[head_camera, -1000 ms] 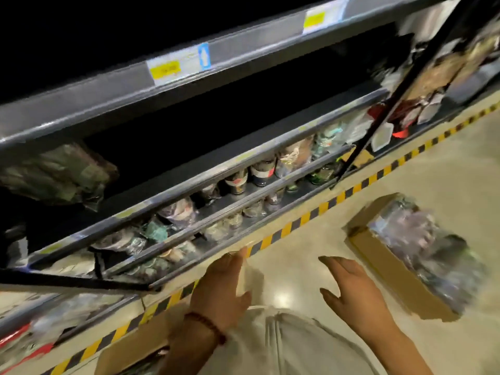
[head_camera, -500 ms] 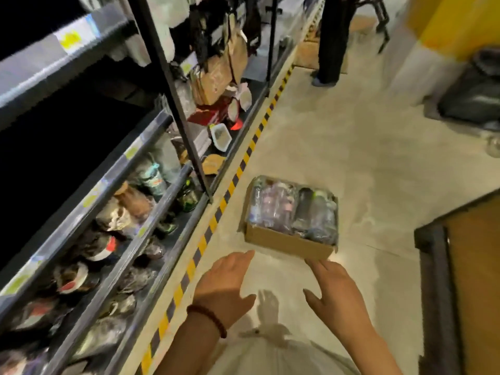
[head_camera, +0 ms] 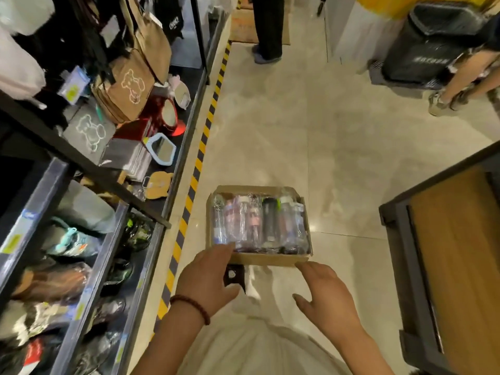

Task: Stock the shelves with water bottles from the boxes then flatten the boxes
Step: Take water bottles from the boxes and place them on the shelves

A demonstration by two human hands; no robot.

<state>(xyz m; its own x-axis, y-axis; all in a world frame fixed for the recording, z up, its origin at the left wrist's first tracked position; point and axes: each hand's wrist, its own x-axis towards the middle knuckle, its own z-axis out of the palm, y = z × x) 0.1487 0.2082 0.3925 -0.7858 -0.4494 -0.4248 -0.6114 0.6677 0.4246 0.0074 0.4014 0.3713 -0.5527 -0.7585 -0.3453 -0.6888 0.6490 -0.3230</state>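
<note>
An open cardboard box (head_camera: 266, 259) of wrapped water bottles (head_camera: 258, 223) sits on the floor (head_camera: 311, 125) beside the shelves (head_camera: 89, 280); left hand (head_camera: 207, 280) and right hand (head_camera: 326, 295) reach over its near edge, each grip released, fingers spread.

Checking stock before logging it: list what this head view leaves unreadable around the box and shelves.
- Bottles in the cardboard box: plastic wrap glare blurs labels and exact count.
- Left hand: covers the box's near left corner, so contact is unclear.
- Lower shelf goods: motion blur and darkness.
- Shelf price tags: too small.
- Standing person: cut off by the top edge.
</note>
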